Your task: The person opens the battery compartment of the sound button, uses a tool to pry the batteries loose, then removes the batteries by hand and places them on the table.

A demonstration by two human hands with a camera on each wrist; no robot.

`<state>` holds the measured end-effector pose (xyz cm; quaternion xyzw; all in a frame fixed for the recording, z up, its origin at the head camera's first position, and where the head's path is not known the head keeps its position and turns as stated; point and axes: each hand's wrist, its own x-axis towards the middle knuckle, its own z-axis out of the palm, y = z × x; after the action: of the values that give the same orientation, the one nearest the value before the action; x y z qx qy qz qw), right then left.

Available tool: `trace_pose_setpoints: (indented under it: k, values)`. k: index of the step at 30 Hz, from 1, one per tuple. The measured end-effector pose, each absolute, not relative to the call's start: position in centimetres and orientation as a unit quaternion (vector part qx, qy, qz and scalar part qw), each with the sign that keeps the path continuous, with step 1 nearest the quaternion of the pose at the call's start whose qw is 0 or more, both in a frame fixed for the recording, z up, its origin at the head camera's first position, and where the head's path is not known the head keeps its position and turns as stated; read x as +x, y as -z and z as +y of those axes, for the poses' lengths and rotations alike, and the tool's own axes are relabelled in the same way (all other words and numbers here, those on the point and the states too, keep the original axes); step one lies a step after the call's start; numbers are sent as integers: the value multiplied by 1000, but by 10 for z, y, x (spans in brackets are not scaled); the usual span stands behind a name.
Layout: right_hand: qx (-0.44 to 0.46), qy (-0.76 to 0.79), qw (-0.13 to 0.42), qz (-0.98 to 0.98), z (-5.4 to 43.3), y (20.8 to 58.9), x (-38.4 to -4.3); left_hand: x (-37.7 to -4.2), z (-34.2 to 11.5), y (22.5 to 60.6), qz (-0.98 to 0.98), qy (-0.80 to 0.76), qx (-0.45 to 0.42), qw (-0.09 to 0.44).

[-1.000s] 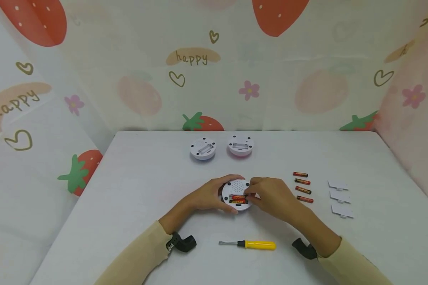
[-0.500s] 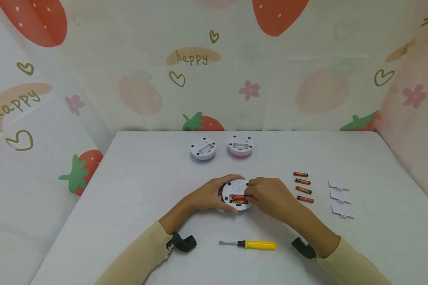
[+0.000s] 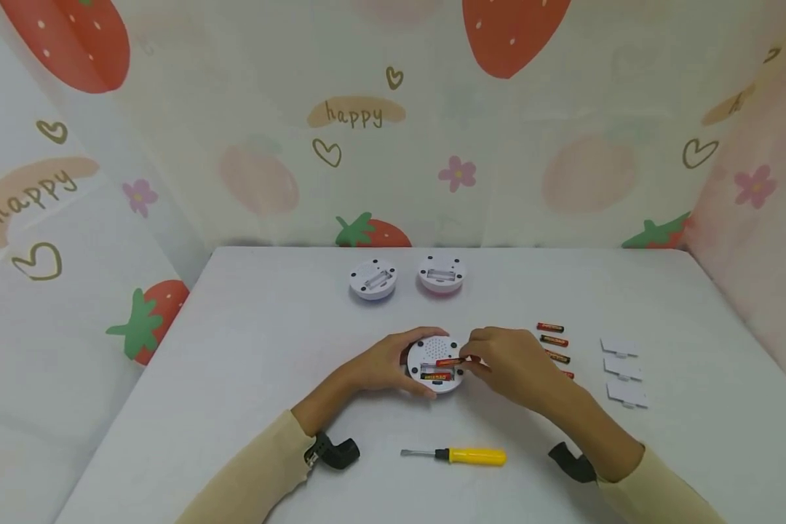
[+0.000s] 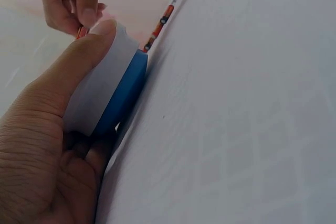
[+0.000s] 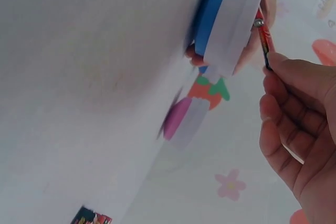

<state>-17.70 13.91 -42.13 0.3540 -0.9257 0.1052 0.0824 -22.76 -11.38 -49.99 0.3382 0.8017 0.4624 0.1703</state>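
My left hand (image 3: 389, 362) grips a round white device (image 3: 437, 348) by its side, its battery compartment and speaker holes facing up. The device's other side is blue, as both wrist views show. One red battery (image 3: 437, 377) lies in the compartment's near slot. Between thumb and fingertips, my right hand (image 3: 512, 364) pinches the end of a second battery (image 3: 449, 362). That battery is tilted up over the far slot, whose bare metal contacts show at the left. In the right wrist view, the held battery (image 5: 265, 38) stands out from the device's face.
Two more round devices (image 3: 373, 279) (image 3: 442, 274) with bare battery compartments sit at the back. Several loose batteries (image 3: 554, 340) lie right of my right hand, beside three white battery covers (image 3: 623, 369). A yellow-handled screwdriver (image 3: 474, 456) lies in front of the device.
The pinched battery, earlier down in the far slot, is now raised and shifted right with my right hand. My left hand keeps its grip. The head view has tilted slightly up.
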Motion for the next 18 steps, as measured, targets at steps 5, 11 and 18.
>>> trace_pose_setpoints:
  k: [5, 11, 18]
  values:
    - [347, -108, 88, -927, 150, 419, -172, -226, -113, 504, 799, -464, 338, 177]
    - [339, -118, 117, -926, 164, 418, -166, -225, -114, 505, 802, -464, 333, 175]
    - [326, -123, 132, -928, 180, 415, -161, -229, -114, 503, 803, -463, 336, 168]
